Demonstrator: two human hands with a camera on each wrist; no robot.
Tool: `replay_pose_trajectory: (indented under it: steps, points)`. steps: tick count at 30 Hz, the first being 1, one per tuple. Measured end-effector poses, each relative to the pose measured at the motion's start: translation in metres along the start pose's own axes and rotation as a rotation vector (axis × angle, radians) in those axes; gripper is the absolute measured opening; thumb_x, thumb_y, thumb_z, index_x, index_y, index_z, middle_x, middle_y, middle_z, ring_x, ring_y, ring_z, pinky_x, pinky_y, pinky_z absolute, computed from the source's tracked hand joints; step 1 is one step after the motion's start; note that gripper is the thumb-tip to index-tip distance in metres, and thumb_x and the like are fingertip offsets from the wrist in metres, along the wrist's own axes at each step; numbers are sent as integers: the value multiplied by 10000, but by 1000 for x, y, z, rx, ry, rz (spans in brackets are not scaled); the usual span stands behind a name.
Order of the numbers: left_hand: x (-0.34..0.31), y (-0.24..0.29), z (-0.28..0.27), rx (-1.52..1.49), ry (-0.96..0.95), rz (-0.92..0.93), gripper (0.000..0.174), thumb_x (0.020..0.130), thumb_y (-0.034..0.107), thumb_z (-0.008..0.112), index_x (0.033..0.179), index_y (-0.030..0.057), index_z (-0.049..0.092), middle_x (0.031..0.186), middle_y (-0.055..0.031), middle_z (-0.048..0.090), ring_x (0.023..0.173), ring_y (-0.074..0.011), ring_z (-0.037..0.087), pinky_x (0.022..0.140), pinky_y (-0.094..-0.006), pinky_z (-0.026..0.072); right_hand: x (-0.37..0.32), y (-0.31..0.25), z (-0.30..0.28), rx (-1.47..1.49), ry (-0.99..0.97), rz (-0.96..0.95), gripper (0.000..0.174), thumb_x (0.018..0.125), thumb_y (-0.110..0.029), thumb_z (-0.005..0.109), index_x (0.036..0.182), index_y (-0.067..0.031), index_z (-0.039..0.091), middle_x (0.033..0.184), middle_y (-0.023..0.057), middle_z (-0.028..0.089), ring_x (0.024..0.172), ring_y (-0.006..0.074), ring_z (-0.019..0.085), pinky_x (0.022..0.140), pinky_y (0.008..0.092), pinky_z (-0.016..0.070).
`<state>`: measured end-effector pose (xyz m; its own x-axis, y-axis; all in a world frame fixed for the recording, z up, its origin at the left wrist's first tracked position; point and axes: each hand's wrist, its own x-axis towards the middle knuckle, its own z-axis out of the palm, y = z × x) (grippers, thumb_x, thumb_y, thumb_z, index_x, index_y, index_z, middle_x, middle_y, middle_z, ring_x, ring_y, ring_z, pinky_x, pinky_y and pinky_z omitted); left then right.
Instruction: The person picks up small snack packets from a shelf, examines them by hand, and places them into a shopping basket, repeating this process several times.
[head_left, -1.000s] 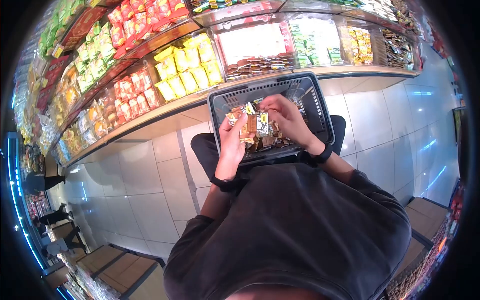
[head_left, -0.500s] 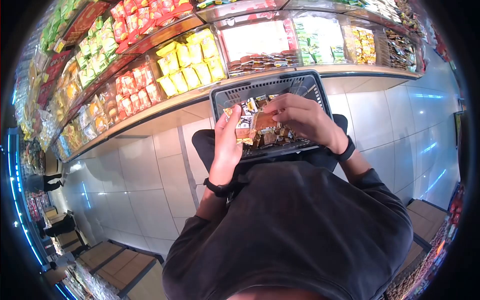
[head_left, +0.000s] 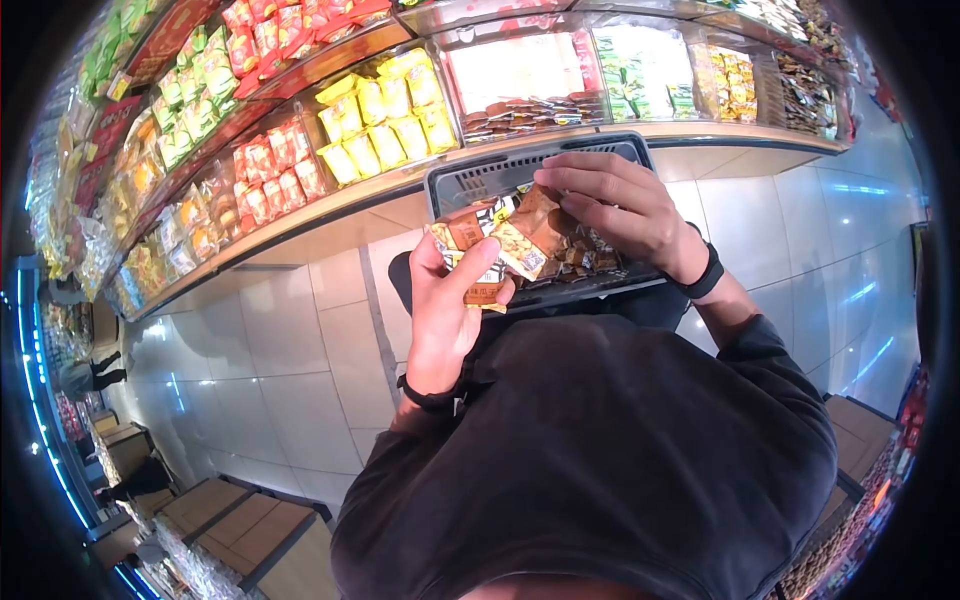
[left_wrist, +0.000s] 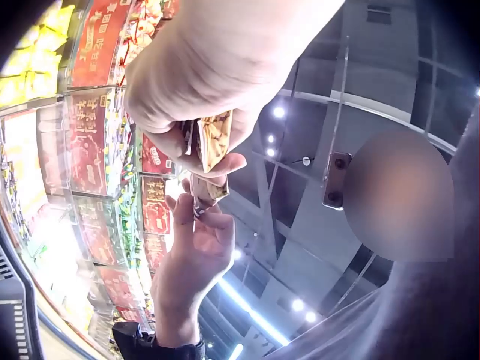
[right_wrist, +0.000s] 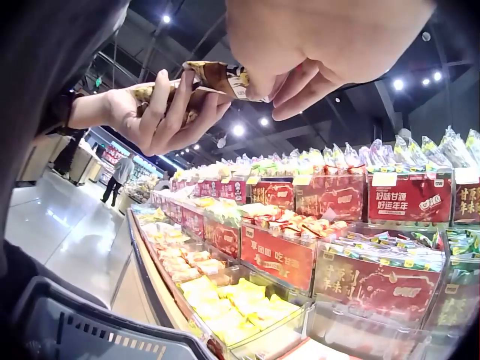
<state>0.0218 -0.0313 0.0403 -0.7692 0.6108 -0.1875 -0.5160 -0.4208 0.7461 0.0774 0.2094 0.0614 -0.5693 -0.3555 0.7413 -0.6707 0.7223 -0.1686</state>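
Observation:
In the head view the left hand (head_left: pixel 442 318) grips several small brown snack packets (head_left: pixel 462 236), its thumb laid across them. The right hand (head_left: pixel 632 212) pinches the upper end of another brown packet (head_left: pixel 541 226), whose lower end meets the left hand's bunch. Both hands are over a dark grey basket (head_left: pixel 470 176) with small packets lying in it. From the left wrist, the left hand (left_wrist: pixel 206 75) is above and the right hand (left_wrist: pixel 191 262) holds the packet's other end. The right wrist view shows a packet (right_wrist: pixel 217 77) between the two hands.
Beyond the basket stands a shelf edge (head_left: pixel 380 195) with bins of yellow packets (head_left: pixel 385 110), red packets (head_left: pixel 272 175) and others. Tiled floor (head_left: pixel 275 340) lies to the left. Wooden crates (head_left: pixel 235 525) stand at lower left. A distant person (right_wrist: pixel 118 180) is in the aisle.
The hands and the packets they hold have come nearer to the head camera. The right hand has moved from low in the basket up and right, and now holds a packet against the left hand's bunch.

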Motion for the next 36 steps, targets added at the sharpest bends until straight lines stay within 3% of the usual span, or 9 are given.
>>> replay_pose_trajectory:
  steps: [12, 15, 18, 20, 22, 24, 27, 30, 36]
  points:
    - [4, 1, -9, -33, 34, -16, 275, 967, 69, 632, 1237, 34, 594, 1063, -129, 710, 786, -187, 686, 511, -272, 485, 8, 5, 6, 79, 14, -15, 222, 794, 69, 736, 929, -10, 578, 1249, 172, 694, 1145, 352, 664, 922, 408, 574]
    - [24, -10, -33, -94, 97, -81, 233, 971, 80, 644, 1197, 31, 621, 1022, -102, 714, 782, -191, 699, 537, -281, 498, 4, 9, 14, 451, -106, 269, 176, 846, 90, 688, 897, -32, 572, 1297, 179, 668, 1263, 344, 597, 993, 406, 524]
    - [37, -26, -60, -68, 219, -108, 216, 977, 126, 653, 1177, 49, 626, 1018, -94, 715, 803, -193, 706, 582, -266, 500, -11, 26, 35, 732, -91, 733, 104, 973, 29, 610, 985, -4, 513, 1110, 165, 729, 983, 205, 716, 818, 322, 577]
    - [39, -33, -82, -45, 275, -84, 218, 979, 142, 657, 1175, 50, 628, 1009, -85, 716, 806, -187, 710, 601, -263, 506, -14, 57, 49, 604, -86, 865, 115, 996, 26, 583, 1034, 14, 476, 918, 112, 737, 838, 153, 723, 716, 287, 577]
    - [35, -37, -90, -49, 307, -65, 216, 979, 148, 662, 1170, 50, 635, 991, -88, 721, 787, -185, 714, 597, -264, 514, -10, 97, 72, 511, 25, 818, 118, 972, -23, 638, 991, 23, 531, 764, 137, 716, 685, 242, 717, 639, 320, 563]
    - [31, -37, -94, 16, 364, -68, 215, 976, 147, 671, 1164, 48, 641, 988, -93, 724, 780, -181, 715, 587, -268, 520, -2, 136, 91, 37, -170, 731, 132, 915, -33, 669, 1000, -5, 572, 767, 194, 700, 675, 355, 691, 626, 385, 556]
    - [30, -39, -94, 4, 366, -67, 215, 972, 140, 679, 1156, 32, 646, 983, -94, 727, 772, -186, 714, 571, -270, 518, -52, 270, 203, 222, -64, 357, 188, 831, -40, 688, 997, -19, 605, 778, 224, 681, 726, 436, 657, 643, 459, 547]
    - [30, -41, -93, -10, 326, -38, 220, 972, 136, 680, 1152, 13, 648, 975, -93, 725, 769, -185, 711, 569, -269, 513, -13, 239, 202, -241, -494, 389, 205, 795, -57, 684, 982, -11, 613, 797, 185, 683, 822, 379, 689, 732, 450, 565]
    - [28, -39, -98, -36, 367, -41, 206, 974, 118, 672, 1142, -1, 655, 968, -103, 728, 756, -181, 710, 567, -272, 511, -38, 264, 265, -482, -653, 246, 139, 877, -84, 607, 997, -49, 670, 911, 130, 724, 909, 305, 719, 783, 389, 588]
